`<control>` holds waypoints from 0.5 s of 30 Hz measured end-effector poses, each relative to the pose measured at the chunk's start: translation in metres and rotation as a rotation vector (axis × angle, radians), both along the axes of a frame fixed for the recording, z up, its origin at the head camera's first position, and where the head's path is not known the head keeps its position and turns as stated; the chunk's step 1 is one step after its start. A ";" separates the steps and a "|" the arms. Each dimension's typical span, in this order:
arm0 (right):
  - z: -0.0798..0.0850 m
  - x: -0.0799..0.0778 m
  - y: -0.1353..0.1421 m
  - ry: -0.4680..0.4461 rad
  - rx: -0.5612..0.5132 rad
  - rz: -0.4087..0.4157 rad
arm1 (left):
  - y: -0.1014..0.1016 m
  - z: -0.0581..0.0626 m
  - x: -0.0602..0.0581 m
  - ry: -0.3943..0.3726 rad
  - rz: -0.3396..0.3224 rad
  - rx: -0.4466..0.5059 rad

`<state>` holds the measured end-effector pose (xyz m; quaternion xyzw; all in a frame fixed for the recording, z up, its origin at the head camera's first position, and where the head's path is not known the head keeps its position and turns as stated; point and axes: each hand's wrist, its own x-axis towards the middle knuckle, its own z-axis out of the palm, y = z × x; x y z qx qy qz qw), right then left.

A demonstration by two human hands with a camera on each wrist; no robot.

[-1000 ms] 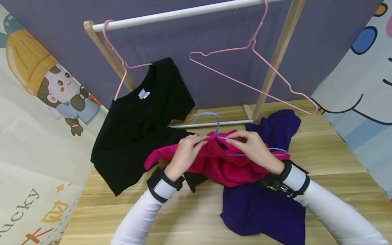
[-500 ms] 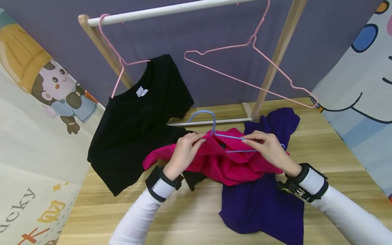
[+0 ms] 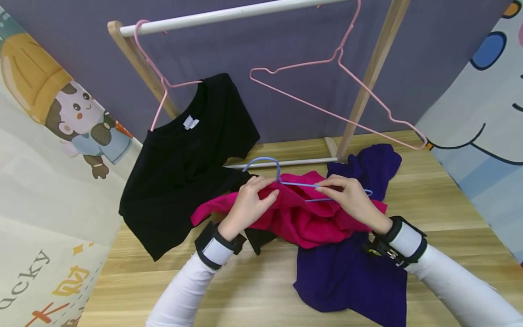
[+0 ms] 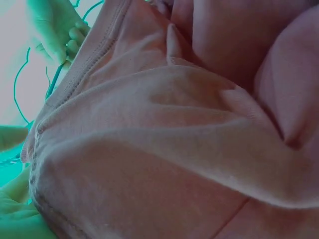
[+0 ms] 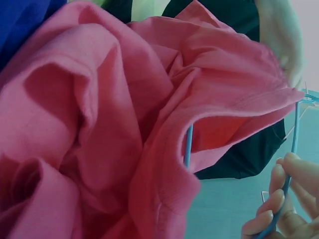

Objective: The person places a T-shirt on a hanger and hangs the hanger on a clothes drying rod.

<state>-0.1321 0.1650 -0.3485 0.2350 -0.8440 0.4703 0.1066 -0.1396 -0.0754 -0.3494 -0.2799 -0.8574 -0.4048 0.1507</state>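
A bright pink shirt (image 3: 298, 222) is bunched up in front of me, its neckline raised. My left hand (image 3: 250, 200) holds the shirt near the collar, thumb lifted a little off the fingers. A blue hanger (image 3: 300, 184) is partly inside the neck opening. Its hook stands above the collar, and its far left part is hidden by cloth. My right hand (image 3: 351, 200) pinches the hanger's upper bar, right of the hook. In the right wrist view, thumb and fingers close round the blue bar (image 5: 295, 132), beside the gaping pink neckline (image 5: 199, 117).
A black T-shirt (image 3: 175, 172) hangs on a pink hanger (image 3: 164, 84) at the rack's left. Another pink hanger (image 3: 339, 52) hangs bare from the white rail (image 3: 237, 16). Dark purple clothing (image 3: 351, 277) lies on the wooden table (image 3: 261, 290) beneath the pink shirt.
My right hand slid right along the hanger bar, then came back slightly left. The hanger's hook has shifted left and a bit lower. My left thumb has spread from its fingers.
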 end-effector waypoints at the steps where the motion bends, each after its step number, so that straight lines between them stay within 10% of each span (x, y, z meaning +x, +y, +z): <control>1: 0.005 0.002 -0.002 0.002 0.005 -0.004 | 0.000 0.001 0.000 -0.013 -0.002 0.009; 6: 0.007 0.004 -0.001 0.061 0.020 -0.028 | 0.003 0.003 -0.001 0.025 0.021 0.062; 11: -0.006 0.001 0.008 0.324 0.044 -0.053 | 0.002 0.002 -0.005 0.068 0.058 0.070; 15: -0.016 0.007 0.012 0.477 0.132 0.096 | 0.000 0.005 -0.006 0.066 0.059 0.066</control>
